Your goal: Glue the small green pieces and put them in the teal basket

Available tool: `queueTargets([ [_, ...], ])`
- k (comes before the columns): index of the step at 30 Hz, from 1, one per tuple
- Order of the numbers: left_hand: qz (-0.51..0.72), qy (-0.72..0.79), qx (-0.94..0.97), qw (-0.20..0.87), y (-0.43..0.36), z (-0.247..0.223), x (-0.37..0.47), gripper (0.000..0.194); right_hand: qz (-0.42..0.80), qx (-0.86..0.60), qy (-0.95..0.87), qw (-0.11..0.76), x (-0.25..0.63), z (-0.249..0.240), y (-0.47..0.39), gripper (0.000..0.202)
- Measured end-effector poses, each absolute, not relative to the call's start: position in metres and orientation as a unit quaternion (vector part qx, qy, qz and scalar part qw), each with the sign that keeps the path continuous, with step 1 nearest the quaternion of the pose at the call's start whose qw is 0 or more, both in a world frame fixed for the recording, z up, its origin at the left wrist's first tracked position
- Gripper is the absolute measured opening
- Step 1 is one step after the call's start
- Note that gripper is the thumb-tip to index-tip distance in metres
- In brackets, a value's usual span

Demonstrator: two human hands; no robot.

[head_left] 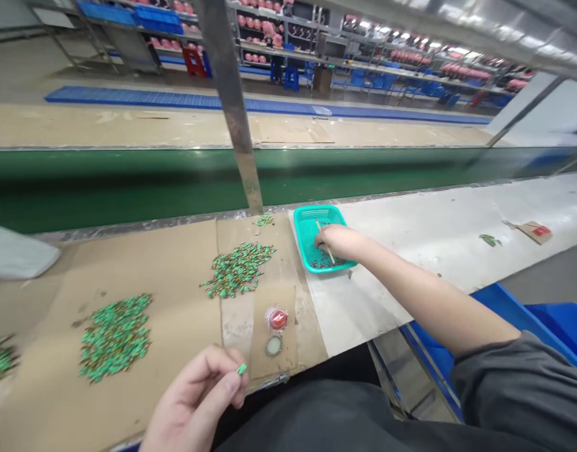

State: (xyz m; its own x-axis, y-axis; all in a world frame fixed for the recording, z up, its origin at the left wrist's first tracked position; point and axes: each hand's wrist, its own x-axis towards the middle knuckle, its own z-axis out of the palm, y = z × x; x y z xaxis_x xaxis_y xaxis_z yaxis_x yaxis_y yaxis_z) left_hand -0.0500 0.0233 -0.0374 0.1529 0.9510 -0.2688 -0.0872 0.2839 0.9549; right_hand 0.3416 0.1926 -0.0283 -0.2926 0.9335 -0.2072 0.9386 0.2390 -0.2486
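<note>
Near the table's front edge, my left hand (201, 395) pinches a small green piece (242, 370) between thumb and finger. My right hand (334, 242) reaches into a teal basket (303, 242) and holds a thin wooden stick (329, 253). Small dark bits (322, 262) lie on the basket's bottom around the hand; its fingertips are partly hidden. Between the hands, a cardboard piece (274, 300) bears a red cap-like object (278, 319) and a round pale disc (274, 344) with a beaded rim. A pile of green and gold pieces (238, 270) lies left of the basket.
More green pieces (116, 338) are heaped at the left, with another heap at the left edge. A metal post (236, 119) rises behind the table, beside the green conveyor belt (128, 182). At the right lie a few green pieces (490, 240) and a small board (532, 230).
</note>
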Motion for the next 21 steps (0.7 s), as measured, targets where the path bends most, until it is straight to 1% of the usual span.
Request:
queueTargets([
  [2, 0.398, 0.480, 0.431, 0.652, 0.021, -0.031, -0.049, 0.051, -0.169, 0.593, 0.786, -0.046, 0.342, -0.027, 0.185, 0.033],
  [5, 0.399, 0.464, 0.414, 0.674, 0.017, -0.021, -0.046, 0.046, -0.173, 0.583, 0.778, -0.159, 0.339, -0.017, 0.156, 0.017],
  [7, 0.394, 0.454, 0.415, 0.683, 0.014, -0.016, -0.044, 0.046, -0.186, 0.557, 0.774, -0.236, 0.330, -0.006, 0.125, 0.023],
  [8, 0.390, 0.449, 0.417, 0.687, 0.013, -0.014, -0.042, 0.046, -0.198, 0.539, 0.773, -0.269, 0.323, 0.000, 0.107, 0.022],
  [11, 0.385, 0.441, 0.412, 0.699, 0.012, -0.009, -0.037, 0.043, -0.246, 0.473, 0.778, -0.333, 0.289, 0.019, 0.056, 0.020],
  [13, 0.384, 0.445, 0.399, 0.704, 0.011, -0.007, -0.033, 0.042, -0.331, 0.402, 0.758, -0.394, 0.264, 0.027, 0.033, 0.012],
  [16, 0.377, 0.436, 0.399, 0.713, 0.011, -0.003, -0.029, 0.042, -0.384, 0.379, 0.727, -0.425, 0.234, 0.029, 0.014, 0.010],
  [21, 0.375, 0.421, 0.412, 0.716, 0.012, 0.002, -0.026, 0.043, -0.404, 0.382, 0.689, -0.465, 0.213, 0.020, 0.004, 0.011],
])
